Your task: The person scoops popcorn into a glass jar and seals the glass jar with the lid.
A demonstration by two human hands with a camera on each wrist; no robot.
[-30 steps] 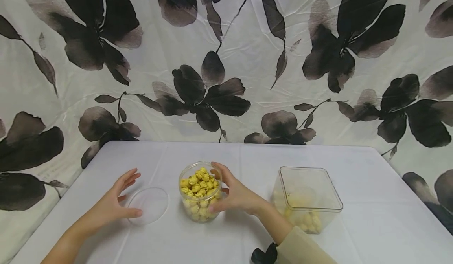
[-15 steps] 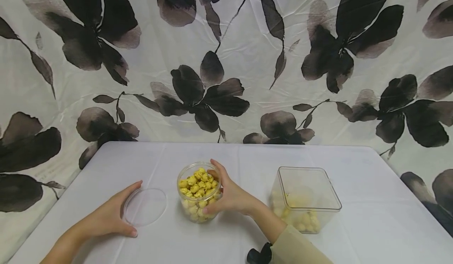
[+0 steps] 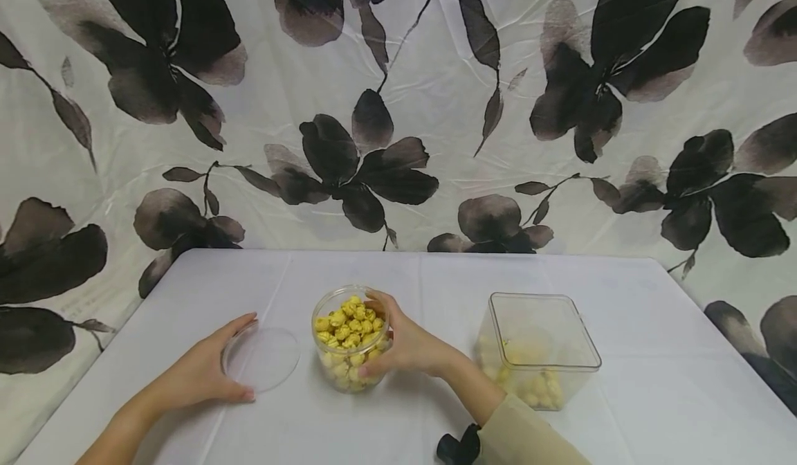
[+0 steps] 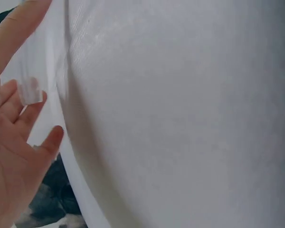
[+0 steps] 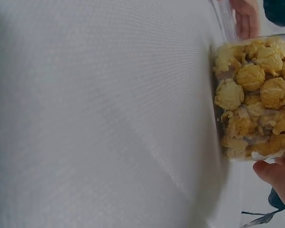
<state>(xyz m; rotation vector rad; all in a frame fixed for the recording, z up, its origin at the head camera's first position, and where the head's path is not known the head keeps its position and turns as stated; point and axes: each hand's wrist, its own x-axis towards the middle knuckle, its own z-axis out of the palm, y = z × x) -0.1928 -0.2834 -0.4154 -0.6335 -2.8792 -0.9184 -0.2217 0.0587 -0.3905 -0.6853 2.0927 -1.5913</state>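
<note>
Now the right hand curls around the right side of the jar, thumb low and fingers at the rim, a closed grip on its wall. That jar stands open near the counter's middle, full of yellow popcorn. The left hand pinches the clear lid at its left edge, thumb near and fingers far; whether the lid lies flat or is tipped up I cannot tell. The left wrist view shows only fingers and a blurred strip of the lid. A square box with pale popcorn stands well apart on the right. White counter lies bare beyond it, and a flowered curtain closes off the far edge.
</note>
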